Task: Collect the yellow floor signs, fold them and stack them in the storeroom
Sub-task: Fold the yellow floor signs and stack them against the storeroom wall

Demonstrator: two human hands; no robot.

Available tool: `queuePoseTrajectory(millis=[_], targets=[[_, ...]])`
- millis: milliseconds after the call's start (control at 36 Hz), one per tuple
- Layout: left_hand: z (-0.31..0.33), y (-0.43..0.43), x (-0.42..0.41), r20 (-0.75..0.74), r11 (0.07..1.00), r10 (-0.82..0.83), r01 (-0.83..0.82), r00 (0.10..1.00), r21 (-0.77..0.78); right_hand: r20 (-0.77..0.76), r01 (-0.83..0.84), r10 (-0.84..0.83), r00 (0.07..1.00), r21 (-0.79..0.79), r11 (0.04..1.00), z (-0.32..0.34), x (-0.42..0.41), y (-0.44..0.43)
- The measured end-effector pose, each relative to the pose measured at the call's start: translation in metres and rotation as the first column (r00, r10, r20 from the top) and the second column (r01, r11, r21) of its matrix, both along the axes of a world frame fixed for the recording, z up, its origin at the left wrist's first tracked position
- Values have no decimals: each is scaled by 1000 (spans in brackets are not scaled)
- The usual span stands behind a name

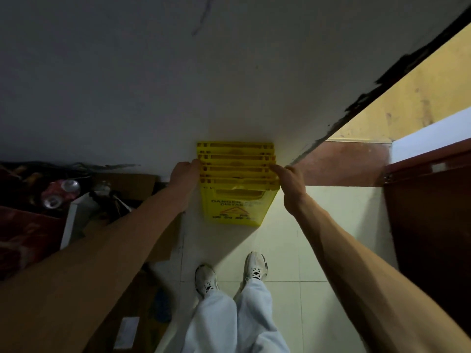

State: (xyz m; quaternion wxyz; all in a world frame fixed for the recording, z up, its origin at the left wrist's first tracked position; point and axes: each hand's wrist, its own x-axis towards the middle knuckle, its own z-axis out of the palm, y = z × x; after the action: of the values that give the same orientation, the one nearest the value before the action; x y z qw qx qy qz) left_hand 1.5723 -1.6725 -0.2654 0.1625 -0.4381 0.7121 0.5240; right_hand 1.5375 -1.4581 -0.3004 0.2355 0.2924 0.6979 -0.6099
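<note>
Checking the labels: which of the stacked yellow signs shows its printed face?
The front sign, nearest the person's feet; the signs behind it show only top edges.

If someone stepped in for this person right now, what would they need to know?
Left hand: pressed against the left edge of the yellow signs.
Right hand: fingers on their right edge.
Signs: folded, standing together on the floor tiles, leaning against the wall beside the doorway.
Done: several signs collected, folded and stacked.
Left: square up the stack, let go. Whether more signs remain outside cannot be seen.
Clutter, including cans, sits to the left.
</note>
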Motion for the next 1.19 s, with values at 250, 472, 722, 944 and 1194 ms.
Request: queuePoseTrajectory(millis=[250, 472, 722, 944, 1194], targets=[[119, 38, 7, -53, 975, -208, 211, 977, 61, -1, -108, 108, 994, 48, 993, 113, 30, 9], [221, 99, 18, -215, 917, -333, 369, 918, 153, 20, -164, 163, 986, 35, 986, 219, 57, 52], [296, 211, 7, -298, 892, -394, 440, 869, 102, -75, -159, 164, 984, 74, 985, 288, 45, 177], [340, 365, -13, -361, 876, -426, 478, 830, 64, -219, -82, 98, 971, 77, 994, 340, 19, 333], [379, 484, -43, -468, 850, -419, 517, 778, 98, -328, 24, 5, 945, 85, 996, 387, -13, 449]])
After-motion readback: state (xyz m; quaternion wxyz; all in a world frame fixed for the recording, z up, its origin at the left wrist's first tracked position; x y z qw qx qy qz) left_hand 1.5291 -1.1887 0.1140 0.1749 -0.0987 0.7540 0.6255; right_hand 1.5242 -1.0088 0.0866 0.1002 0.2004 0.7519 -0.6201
